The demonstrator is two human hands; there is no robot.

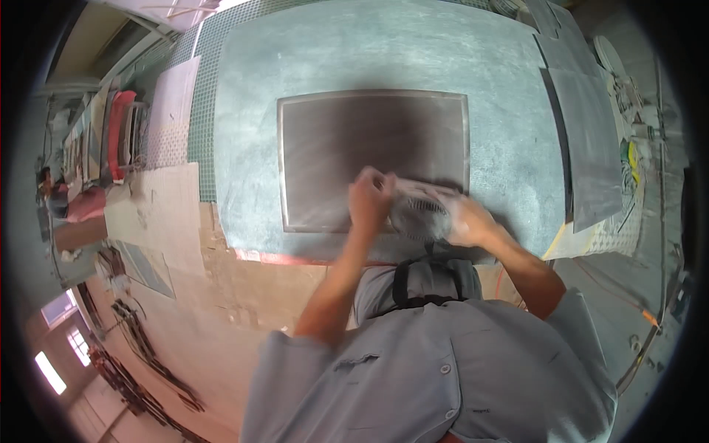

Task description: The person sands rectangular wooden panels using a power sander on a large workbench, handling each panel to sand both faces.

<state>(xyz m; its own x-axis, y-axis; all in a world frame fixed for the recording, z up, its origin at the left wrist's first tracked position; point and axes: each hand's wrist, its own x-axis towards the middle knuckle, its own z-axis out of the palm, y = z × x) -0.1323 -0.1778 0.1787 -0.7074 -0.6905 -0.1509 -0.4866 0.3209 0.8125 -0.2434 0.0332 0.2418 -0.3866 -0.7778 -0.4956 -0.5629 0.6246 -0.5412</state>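
Note:
A dark rectangular panel [317, 148] with a pale rim lies flat on a blue-green tabletop [509, 148]. Over its near edge, both my hands have hold of a blurred pale-edged piece with a dark, ridged, rounded part [419, 215]; its exact kind cannot be made out. My left hand [369, 198] is closed at the piece's left end, fingers curled together. On the right end, my right hand [470, 221] is wrapped round it, thumb and fingers smeared by motion. A shadow falls across the panel's middle.
Grey boards [583, 148] lie along the table's right side, past a dark gap. Green mesh [201, 140] and pale sheets [171, 111] adjoin its left. Brown cardboard [273, 292] lies by the near edge. An orange cable [620, 297] runs at the right.

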